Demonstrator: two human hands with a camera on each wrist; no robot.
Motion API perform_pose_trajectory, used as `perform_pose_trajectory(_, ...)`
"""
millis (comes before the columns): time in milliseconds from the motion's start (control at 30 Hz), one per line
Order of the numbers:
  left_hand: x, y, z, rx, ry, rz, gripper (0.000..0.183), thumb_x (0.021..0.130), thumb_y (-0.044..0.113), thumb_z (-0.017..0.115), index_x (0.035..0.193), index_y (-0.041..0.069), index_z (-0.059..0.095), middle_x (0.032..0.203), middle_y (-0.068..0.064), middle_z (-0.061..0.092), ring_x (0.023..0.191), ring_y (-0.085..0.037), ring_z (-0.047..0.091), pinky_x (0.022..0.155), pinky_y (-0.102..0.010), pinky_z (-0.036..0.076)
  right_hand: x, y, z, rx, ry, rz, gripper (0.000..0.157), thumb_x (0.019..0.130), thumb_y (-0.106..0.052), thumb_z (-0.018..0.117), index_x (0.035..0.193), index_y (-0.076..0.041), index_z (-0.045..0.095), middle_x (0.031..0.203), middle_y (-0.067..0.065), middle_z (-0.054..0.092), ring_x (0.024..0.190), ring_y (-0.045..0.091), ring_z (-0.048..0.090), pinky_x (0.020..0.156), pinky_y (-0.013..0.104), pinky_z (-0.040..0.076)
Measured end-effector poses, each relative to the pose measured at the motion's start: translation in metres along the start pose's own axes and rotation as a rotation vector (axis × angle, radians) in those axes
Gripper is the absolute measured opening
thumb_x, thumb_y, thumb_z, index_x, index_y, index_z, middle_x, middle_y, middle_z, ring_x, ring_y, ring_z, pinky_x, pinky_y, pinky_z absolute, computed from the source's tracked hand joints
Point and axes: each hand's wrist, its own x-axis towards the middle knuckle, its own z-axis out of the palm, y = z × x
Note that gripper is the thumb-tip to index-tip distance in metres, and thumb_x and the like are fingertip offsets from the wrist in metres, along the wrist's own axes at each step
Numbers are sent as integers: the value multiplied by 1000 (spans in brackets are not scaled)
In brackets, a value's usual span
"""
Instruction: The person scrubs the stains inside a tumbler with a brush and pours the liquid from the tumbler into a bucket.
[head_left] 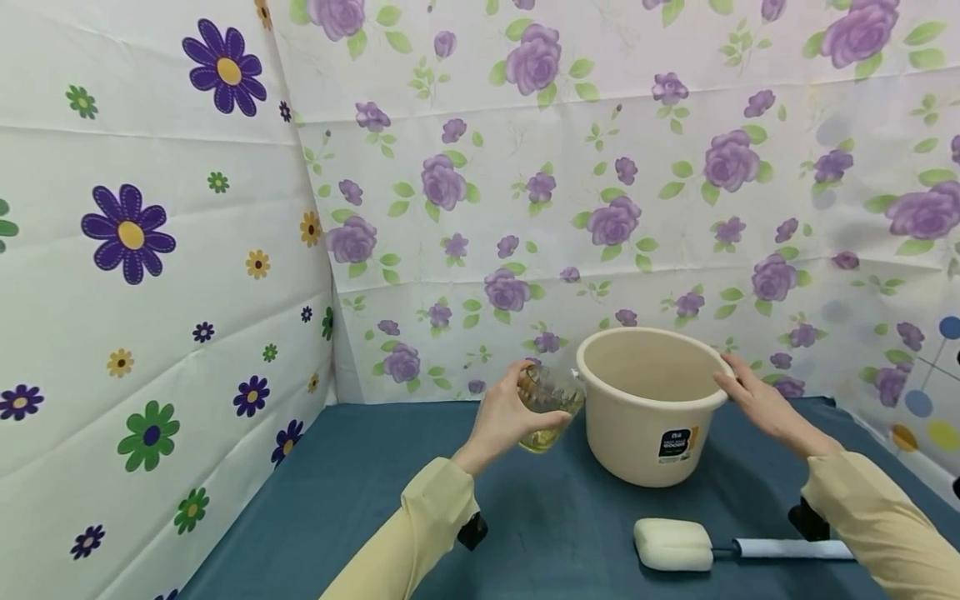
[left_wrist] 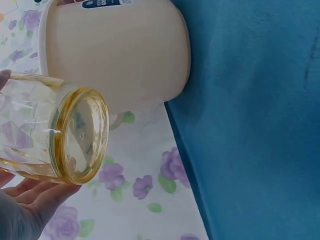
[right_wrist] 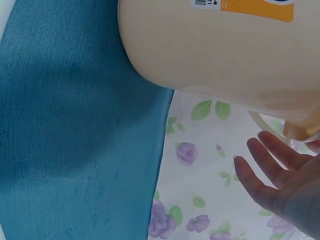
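My left hand (head_left: 510, 417) grips a clear, amber-tinted glass (head_left: 553, 397) just left of a cream plastic bucket (head_left: 637, 446). Thumb and fingers lie on opposite sides of the glass, whose round base (left_wrist: 85, 137) faces the table in the left wrist view. The glass leans a little, and I cannot tell whether it holds anything. At the bucket's right rim, my right hand (head_left: 765, 406) holds on with thumb and forefinger. Its other fingers (right_wrist: 272, 167) spread loosely outside, below the side handle (right_wrist: 300, 131). The bucket stands upright with a dark label on its front.
A sponge brush with a cream head (head_left: 673, 544) and white handle (head_left: 795, 548) lies in front of the bucket. Blue cloth (head_left: 360, 492) covers the table. Flowered sheets (head_left: 465, 108) hang behind and at the left side.
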Motion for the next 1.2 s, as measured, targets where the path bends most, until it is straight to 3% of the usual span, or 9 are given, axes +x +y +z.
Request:
perform_pose_trajectory(200,12,7,0,56,40,9,86,63,51,78,132,14,42,88,-6,60,58,-17,52,51,-31,43,0,0,0,-10,3,-2,76,96,-50,27,142,1,-3,136,39,9,114,57,24,83,66,24)
perform_pose_trajectory(333,21,12,1,122,64,11,88,63,51,77,134,13,42,105,-7,59,79,-21,58,64,-36,47,1,1,1,-9,4,-3,75,96,-50,27,142,2,-2,136,39,9,114,57,22,83,66,24)
perform_pose_trajectory(433,26,18,1,177,81,10,89,62,52,77,135,14,42,122,-7,51,100,-23,54,75,-41,45,1,1,1,-7,4,-3,75,96,-50,27,142,2,-2,135,39,9,115,58,21,83,66,23)
perform_pose_trajectory(633,36,27,4,281,114,-9,87,62,52,78,134,18,44,116,-8,53,87,-24,56,65,-38,46,2,2,1,-13,14,-22,74,97,-48,28,141,4,-1,135,40,10,114,58,23,83,66,24)
perform_pose_trajectory(833,46,34,12,418,171,78,85,61,52,77,132,16,47,103,-7,55,69,-20,54,53,-31,44,1,1,0,-4,7,-8,76,96,-49,28,142,3,-3,135,40,8,114,57,23,83,66,24)
perform_pose_trajectory(1000,55,39,15,461,212,162,81,61,47,79,129,14,49,99,-7,53,72,-18,54,52,-30,45,1,1,1,13,-8,15,78,95,-53,27,142,0,-5,136,39,7,115,56,24,83,66,25)
perform_pose_trajectory(1200,63,46,15,596,230,232,80,59,42,81,128,14,50,100,-8,52,75,-19,54,50,-31,44,0,1,3,23,9,-5,75,96,-50,27,142,1,-4,136,38,9,114,55,28,83,65,26)
